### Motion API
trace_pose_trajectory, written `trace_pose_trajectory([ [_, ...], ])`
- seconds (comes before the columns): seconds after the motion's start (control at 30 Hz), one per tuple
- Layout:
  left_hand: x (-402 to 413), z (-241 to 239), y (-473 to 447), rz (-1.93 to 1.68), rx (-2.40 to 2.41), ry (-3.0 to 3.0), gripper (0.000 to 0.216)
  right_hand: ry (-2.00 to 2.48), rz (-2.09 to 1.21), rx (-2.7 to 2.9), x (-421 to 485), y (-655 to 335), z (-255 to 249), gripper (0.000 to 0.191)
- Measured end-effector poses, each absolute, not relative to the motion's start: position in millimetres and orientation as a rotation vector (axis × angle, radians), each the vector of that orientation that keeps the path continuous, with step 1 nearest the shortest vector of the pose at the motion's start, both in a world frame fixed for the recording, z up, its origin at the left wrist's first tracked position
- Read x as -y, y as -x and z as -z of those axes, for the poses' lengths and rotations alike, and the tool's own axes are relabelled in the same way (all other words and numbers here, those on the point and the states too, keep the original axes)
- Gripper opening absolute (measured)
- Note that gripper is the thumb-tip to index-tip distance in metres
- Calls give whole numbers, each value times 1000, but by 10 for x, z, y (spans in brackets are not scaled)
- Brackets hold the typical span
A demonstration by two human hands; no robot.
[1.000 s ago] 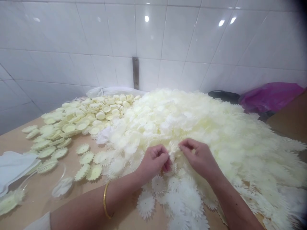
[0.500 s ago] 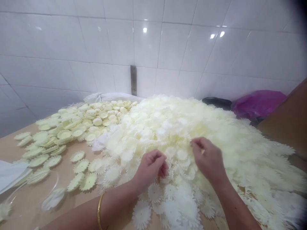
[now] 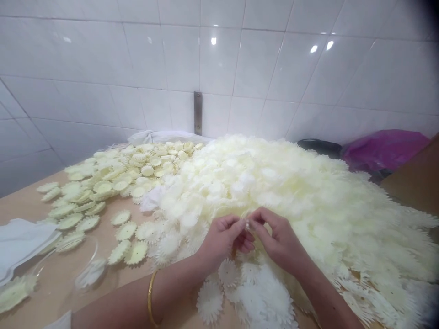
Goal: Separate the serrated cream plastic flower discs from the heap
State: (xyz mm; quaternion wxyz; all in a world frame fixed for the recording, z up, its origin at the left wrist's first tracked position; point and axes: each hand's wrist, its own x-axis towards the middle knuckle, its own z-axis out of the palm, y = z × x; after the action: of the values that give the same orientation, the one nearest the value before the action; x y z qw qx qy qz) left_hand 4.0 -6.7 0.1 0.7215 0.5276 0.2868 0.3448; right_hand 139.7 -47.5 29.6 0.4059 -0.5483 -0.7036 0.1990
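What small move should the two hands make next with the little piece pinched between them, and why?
Probably ease the left hand and the right hand apart, gently. Both pinch one small white piece over the near edge of the pile of toothed white discs, so it is gripped from two sides. A slow pull seems safer than a jerk, since it looks thin.

- Small white piece (image 3: 246,225) pinched between left hand (image 3: 222,237) and right hand (image 3: 279,240): mostly covered by fingertips, shape not discernible.
- Both forearms: cut off at bottom edge.
- White cloth (image 3: 20,240): cut off at left edge.
- Dark container (image 3: 320,146): largely hidden behind flower pile (image 3: 274,183); kind not discernible.
- Pile's right margin: blurred, cut off at right edge.
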Motion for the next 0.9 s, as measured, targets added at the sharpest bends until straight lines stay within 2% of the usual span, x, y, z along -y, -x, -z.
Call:
trace_pose_trajectory([
  [0.27, 27, 20, -41, -859, -713, -1100, 29, 1436, -522, 1535, 437, -1507, -255, 15],
  [0.67, 49, 29, -41, -800, -686, -1153, 23, 1275, -760, 1680, 449, -1458, -247, 17],
  [0.9, 58, 9, -45, -847, -712, -1158, 24, 1398, -516, 1669, 429, -1368, -205, 21],
])
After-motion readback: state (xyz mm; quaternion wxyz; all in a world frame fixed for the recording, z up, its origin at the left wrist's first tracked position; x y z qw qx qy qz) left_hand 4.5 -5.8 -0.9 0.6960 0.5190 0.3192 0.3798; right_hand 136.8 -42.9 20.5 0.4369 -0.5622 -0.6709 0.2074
